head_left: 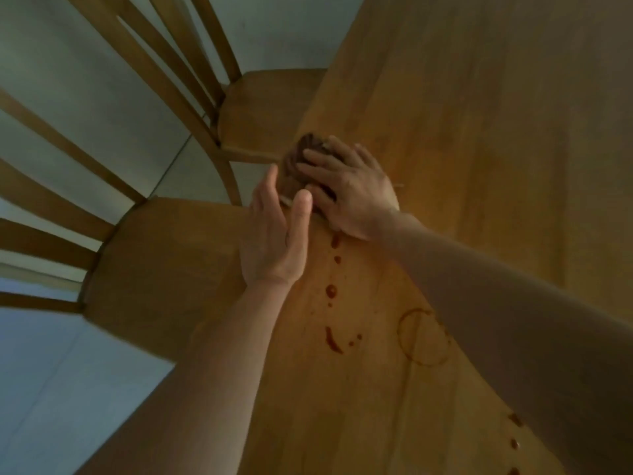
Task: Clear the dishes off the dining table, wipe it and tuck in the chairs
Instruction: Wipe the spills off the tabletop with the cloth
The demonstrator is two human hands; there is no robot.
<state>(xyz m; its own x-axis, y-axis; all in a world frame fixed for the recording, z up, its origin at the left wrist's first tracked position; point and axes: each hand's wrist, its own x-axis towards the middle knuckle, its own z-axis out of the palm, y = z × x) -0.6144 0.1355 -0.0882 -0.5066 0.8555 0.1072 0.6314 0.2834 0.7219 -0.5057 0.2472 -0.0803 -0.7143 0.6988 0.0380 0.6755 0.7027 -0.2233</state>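
Right hand point(349, 197) presses flat on the cloth point(303, 154), seemingly soft, limp, best bunched from above; left hand point(274, 238), fingers straight, beside surface point(479, 132) edge

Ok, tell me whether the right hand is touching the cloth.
Touching: the head view shows the right hand pressed flat on top of the cloth.

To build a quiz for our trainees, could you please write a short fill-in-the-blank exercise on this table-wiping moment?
The right hand presses a brown ____ onto the table.
The left hand holds ____, palm open at the table's edge.
Red drops and a ____-shaped stain mark the table.
____ wooden chairs stand alongside.
Missing: cloth; nothing; ring; two.
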